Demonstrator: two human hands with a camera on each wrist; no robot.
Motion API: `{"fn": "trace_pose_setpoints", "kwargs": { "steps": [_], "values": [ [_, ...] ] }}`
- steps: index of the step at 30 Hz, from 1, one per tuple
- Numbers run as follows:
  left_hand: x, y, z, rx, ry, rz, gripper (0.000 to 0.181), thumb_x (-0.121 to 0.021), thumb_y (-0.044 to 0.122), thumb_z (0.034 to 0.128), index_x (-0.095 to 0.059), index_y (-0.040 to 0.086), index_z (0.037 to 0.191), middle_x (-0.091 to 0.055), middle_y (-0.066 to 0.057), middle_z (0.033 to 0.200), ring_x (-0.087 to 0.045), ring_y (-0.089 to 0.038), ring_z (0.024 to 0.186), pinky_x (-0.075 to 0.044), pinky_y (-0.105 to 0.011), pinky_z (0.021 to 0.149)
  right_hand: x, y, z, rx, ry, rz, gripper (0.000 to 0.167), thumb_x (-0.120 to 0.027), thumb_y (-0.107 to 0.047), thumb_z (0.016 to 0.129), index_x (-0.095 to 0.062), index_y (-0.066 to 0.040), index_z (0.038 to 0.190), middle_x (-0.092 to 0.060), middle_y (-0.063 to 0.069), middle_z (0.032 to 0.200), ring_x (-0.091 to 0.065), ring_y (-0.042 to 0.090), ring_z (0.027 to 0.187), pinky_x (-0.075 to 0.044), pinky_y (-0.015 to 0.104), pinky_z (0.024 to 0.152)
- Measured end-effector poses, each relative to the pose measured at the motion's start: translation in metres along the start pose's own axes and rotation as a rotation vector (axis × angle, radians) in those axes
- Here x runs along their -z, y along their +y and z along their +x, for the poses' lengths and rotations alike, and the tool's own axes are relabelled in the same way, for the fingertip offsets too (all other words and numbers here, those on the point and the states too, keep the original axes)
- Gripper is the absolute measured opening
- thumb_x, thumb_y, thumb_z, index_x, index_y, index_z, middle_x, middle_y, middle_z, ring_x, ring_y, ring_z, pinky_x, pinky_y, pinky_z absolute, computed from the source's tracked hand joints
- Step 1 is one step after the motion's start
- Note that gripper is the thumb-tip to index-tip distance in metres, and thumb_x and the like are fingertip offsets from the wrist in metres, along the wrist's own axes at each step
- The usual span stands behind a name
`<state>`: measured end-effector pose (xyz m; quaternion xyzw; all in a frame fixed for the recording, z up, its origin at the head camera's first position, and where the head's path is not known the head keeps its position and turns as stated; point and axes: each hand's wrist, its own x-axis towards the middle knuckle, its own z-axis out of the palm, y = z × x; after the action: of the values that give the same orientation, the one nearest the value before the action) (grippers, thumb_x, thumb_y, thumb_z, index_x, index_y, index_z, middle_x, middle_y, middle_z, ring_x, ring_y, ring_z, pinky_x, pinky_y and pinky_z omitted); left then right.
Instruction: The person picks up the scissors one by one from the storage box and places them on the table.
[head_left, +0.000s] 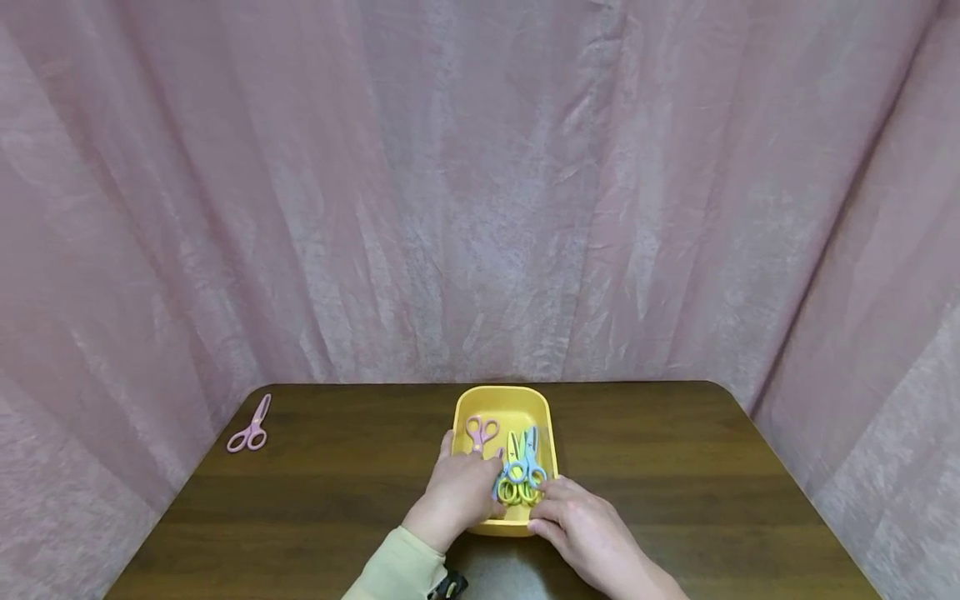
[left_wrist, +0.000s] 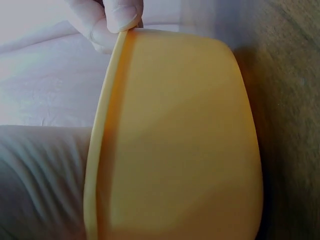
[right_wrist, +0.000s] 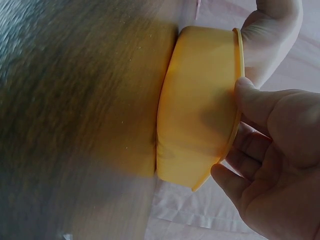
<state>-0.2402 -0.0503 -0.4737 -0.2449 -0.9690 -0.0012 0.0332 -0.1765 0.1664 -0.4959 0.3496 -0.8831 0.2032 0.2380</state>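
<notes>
My left hand (head_left: 459,492) reaches over the yellow bin (head_left: 502,528), one finger at its left rim; its other fingertips are hidden among the scissors. Pink scissors (head_left: 482,433) lie beyond it, yellow scissors (head_left: 513,447) and blue scissors (head_left: 532,450) to its right. In the left wrist view, the bin's side (left_wrist: 175,135) hides that hand's fingers. With thumb and fingers, my right hand (head_left: 588,529) grips the rim at the near right corner. The right wrist view shows the right hand (right_wrist: 280,145) holding the bin (right_wrist: 200,105) by its edge.
Another pair of pink scissors (head_left: 254,427) lies near the far left corner of the brown wooden table (head_left: 675,450). A pink curtain (head_left: 480,192) hangs behind the table and along both sides.
</notes>
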Motion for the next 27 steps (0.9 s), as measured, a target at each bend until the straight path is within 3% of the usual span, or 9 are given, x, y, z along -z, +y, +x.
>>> {"fn": "trace_pose_setpoints", "kwargs": {
  "steps": [2, 10, 15, 19, 23, 27],
  "values": [
    [-0.001, 0.001, -0.001, -0.005, 0.026, -0.003, 0.058, -0.099, 0.039, 0.0766, -0.079, 0.016, 0.126, -0.079, -0.008, 0.101, -0.076, -0.031, 0.089, -0.030, -0.070, 0.123, 0.000, 0.000, 0.000, 0.001, 0.005, 0.001, 0.017, -0.089, -0.021, 0.092, -0.075, -0.025, 0.083, -0.067, -0.014, 0.098, -0.069, 0.014, 0.105, -0.060, 0.034, 0.081],
    [-0.003, 0.003, -0.008, -0.028, 0.197, 0.002, 0.030, -0.081, 0.006, 0.0871, -0.073, 0.016, 0.114, -0.073, -0.006, 0.078, -0.074, -0.030, 0.072, -0.040, -0.074, 0.114, 0.000, -0.001, 0.000, 0.010, 0.007, -0.003, 0.017, -0.089, -0.021, 0.092, -0.075, -0.025, 0.082, -0.068, -0.014, 0.097, -0.070, 0.014, 0.106, -0.060, 0.034, 0.084],
    [-0.006, 0.002, -0.009, -0.027, 0.277, 0.009, 0.027, -0.084, 0.009, 0.0831, -0.068, 0.015, 0.104, -0.067, -0.003, 0.068, -0.071, -0.028, 0.064, -0.045, -0.071, 0.109, -0.001, 0.000, 0.001, 0.021, 0.008, -0.010, 0.018, -0.088, -0.021, 0.092, -0.075, -0.025, 0.081, -0.070, -0.013, 0.098, -0.071, 0.017, 0.109, -0.061, 0.036, 0.087],
    [-0.008, 0.002, -0.009, -0.013, 0.283, 0.006, 0.030, -0.091, 0.018, 0.0806, -0.066, 0.014, 0.095, -0.063, 0.001, 0.065, -0.066, -0.025, 0.061, -0.046, -0.067, 0.105, 0.000, -0.001, 0.000, 0.019, 0.016, -0.009, 0.018, -0.089, -0.021, 0.091, -0.074, -0.024, 0.081, -0.070, -0.013, 0.098, -0.071, 0.017, 0.109, -0.061, 0.036, 0.088],
    [-0.010, 0.001, -0.009, -0.008, 0.317, 0.019, 0.028, -0.092, 0.019, 0.0829, -0.066, 0.014, 0.092, -0.061, 0.001, 0.063, -0.064, -0.023, 0.058, -0.047, -0.065, 0.104, -0.001, 0.000, -0.001, 0.029, 0.028, -0.016, 0.018, -0.089, -0.021, 0.090, -0.075, -0.025, 0.081, -0.070, -0.013, 0.097, -0.071, 0.017, 0.110, -0.061, 0.036, 0.089],
    [-0.012, 0.001, -0.011, -0.022, 0.404, 0.015, 0.020, -0.087, 0.017, 0.0910, -0.067, 0.014, 0.091, -0.059, 0.002, 0.058, -0.063, -0.022, 0.054, -0.050, -0.064, 0.099, -0.002, 0.000, -0.002, 0.029, 0.026, -0.017, 0.017, -0.089, -0.021, 0.090, -0.075, -0.025, 0.081, -0.071, -0.013, 0.097, -0.072, 0.016, 0.111, -0.061, 0.036, 0.090]
  ]
}}
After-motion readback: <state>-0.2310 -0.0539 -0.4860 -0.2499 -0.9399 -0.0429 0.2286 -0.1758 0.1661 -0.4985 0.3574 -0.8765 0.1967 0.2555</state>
